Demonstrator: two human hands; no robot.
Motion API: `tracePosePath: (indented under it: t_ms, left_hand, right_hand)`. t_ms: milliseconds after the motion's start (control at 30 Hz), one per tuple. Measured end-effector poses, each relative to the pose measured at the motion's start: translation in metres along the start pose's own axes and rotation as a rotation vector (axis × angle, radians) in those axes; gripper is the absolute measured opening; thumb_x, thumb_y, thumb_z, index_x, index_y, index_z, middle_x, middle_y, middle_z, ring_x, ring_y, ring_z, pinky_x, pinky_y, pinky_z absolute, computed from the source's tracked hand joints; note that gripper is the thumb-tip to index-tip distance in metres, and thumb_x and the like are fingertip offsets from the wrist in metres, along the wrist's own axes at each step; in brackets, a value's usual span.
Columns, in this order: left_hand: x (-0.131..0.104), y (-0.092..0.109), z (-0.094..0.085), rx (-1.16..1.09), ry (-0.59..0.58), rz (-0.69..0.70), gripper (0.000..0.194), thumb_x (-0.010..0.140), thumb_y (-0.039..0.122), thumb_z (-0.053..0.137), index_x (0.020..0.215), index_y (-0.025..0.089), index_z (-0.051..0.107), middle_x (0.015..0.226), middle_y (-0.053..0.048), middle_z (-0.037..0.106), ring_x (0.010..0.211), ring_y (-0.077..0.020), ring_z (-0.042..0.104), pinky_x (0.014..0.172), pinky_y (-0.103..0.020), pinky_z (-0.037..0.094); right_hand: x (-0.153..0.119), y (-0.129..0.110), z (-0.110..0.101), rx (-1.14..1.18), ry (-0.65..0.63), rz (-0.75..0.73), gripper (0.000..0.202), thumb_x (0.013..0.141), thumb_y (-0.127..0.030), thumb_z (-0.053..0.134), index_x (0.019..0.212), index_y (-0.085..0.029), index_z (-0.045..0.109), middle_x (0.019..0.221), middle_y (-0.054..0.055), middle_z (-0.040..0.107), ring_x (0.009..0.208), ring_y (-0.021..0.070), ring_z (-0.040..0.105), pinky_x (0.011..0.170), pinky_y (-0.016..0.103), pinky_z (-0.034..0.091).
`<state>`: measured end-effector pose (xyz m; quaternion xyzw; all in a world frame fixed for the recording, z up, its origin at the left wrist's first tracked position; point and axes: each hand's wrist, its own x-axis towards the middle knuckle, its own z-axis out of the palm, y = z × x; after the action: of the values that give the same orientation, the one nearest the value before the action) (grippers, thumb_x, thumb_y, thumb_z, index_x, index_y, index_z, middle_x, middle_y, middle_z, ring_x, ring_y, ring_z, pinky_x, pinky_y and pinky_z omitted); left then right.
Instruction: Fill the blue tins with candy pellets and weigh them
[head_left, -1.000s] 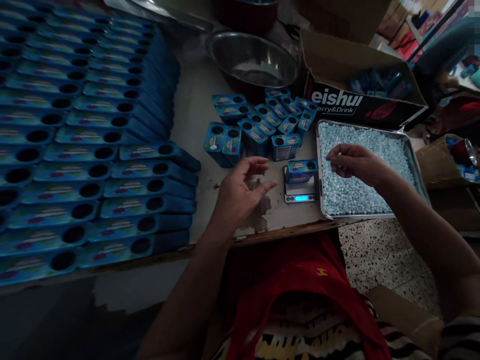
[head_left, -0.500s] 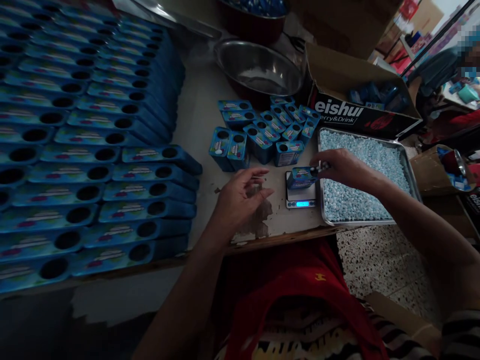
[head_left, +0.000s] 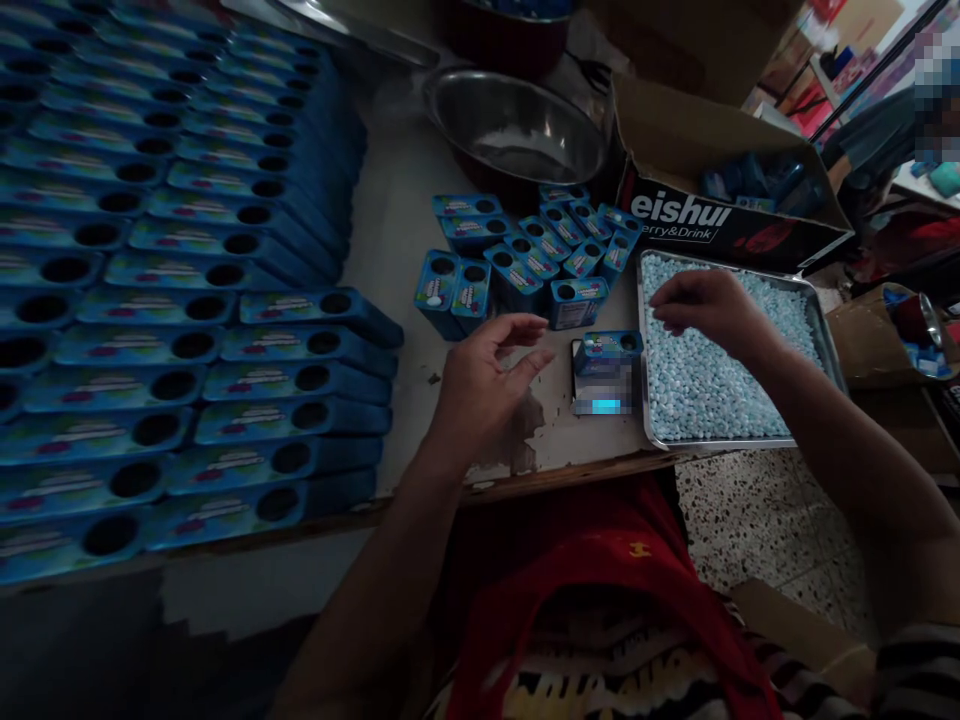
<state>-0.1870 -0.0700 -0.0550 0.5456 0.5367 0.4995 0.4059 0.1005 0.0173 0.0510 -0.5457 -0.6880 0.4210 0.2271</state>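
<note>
A small blue box (head_left: 606, 348) with a round opening in its top stands on a compact digital scale (head_left: 585, 390) with a lit blue display. My left hand (head_left: 487, 375) hovers left of the scale, open, thumb and fingers apart and nothing in them. Over the left part of a metal tray (head_left: 643, 400) full of small pale blue and white candy-like pellets (head_left: 720, 390) is my right hand (head_left: 709, 310). Its fingers are drawn together in a pinch; whatever they hold is hidden. Behind the scale stands a cluster of similar blue boxes (head_left: 544, 245).
Rows of blue boxes (head_left: 187, 345) with round openings fill the table's left side. A steel bowl (head_left: 517, 130) stands at the back, beside a black-printed carton (head_left: 735, 225) holding blue pieces. Another carton (head_left: 874, 330) is at right. A person (head_left: 877, 130) is at far right.
My right hand has moved right and up, away from the box on the scale to over the tray. My left hand stays nearly in place, still open.
</note>
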Motion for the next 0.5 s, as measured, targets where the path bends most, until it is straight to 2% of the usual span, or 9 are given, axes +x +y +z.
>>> tracePosePath:
  t_ms: [67,133,200,267,333,400,500]
  left_hand:
    - [0.003,0.007,0.0,0.044,-0.013,0.034,0.03,0.088,0.039,0.081,0.115,0.026,0.079,0.117,-0.007,0.082,0.112,-0.0281,0.077,0.111,-0.049,0.06]
    - [0.005,0.013,0.002,0.072,-0.02,0.078,0.027,0.089,0.036,0.08,0.114,0.024,0.079,0.116,-0.007,0.082,0.11,-0.0275,0.078,0.11,-0.048,0.061]
    - [0.006,0.018,0.005,0.102,-0.016,0.124,0.024,0.09,0.033,0.08,0.112,0.023,0.079,0.116,-0.007,0.082,0.11,-0.0269,0.078,0.108,-0.047,0.061]
    - [0.008,0.024,0.012,0.154,-0.005,0.166,0.02,0.091,0.03,0.08,0.11,0.023,0.08,0.115,-0.006,0.082,0.11,-0.0263,0.077,0.107,-0.045,0.061]
    - [0.012,0.031,0.019,0.233,-0.01,0.201,0.016,0.092,0.026,0.08,0.108,0.024,0.08,0.115,-0.005,0.082,0.11,-0.0263,0.076,0.105,-0.044,0.061]
    - [0.016,0.038,0.026,0.315,-0.034,0.226,0.013,0.092,0.025,0.081,0.105,0.024,0.08,0.113,-0.005,0.082,0.11,-0.027,0.076,0.105,-0.044,0.06]
    - [0.022,0.044,0.033,0.419,-0.077,0.246,0.008,0.093,0.028,0.082,0.1,0.025,0.081,0.11,-0.006,0.081,0.11,-0.0287,0.075,0.106,-0.045,0.059]
  right_hand:
    - [-0.006,0.026,-0.016,0.257,0.146,0.122,0.02,0.076,-0.026,0.095,0.089,-0.019,0.081,0.078,0.001,0.076,0.069,0.013,0.069,0.071,0.027,0.062]
    - [-0.017,0.056,-0.029,0.461,0.291,0.28,0.021,0.073,-0.019,0.096,0.087,-0.019,0.08,0.083,0.002,0.078,0.075,0.0114,0.072,0.078,0.023,0.066]
    - [-0.031,0.081,-0.037,0.558,0.358,0.421,0.022,0.071,-0.009,0.093,0.085,-0.018,0.079,0.086,0.004,0.079,0.081,0.0122,0.075,0.083,0.021,0.067]
    - [-0.046,0.098,-0.041,0.575,0.333,0.501,0.024,0.068,-0.003,0.089,0.085,-0.017,0.08,0.091,0.008,0.081,0.086,0.0154,0.078,0.086,0.023,0.069]
    - [-0.057,0.105,-0.044,0.583,0.265,0.518,0.027,0.067,-0.003,0.089,0.089,-0.016,0.081,0.096,0.011,0.083,0.09,0.0184,0.08,0.088,0.027,0.07]
    - [-0.065,0.107,-0.045,0.568,0.197,0.494,0.028,0.069,-0.011,0.092,0.094,-0.017,0.082,0.098,0.012,0.084,0.09,0.0195,0.08,0.088,0.03,0.071]
    - [-0.069,0.104,-0.042,0.385,0.121,0.403,0.033,0.072,-0.03,0.095,0.1,-0.017,0.082,0.091,0.011,0.083,0.071,0.0166,0.075,0.066,0.031,0.066]
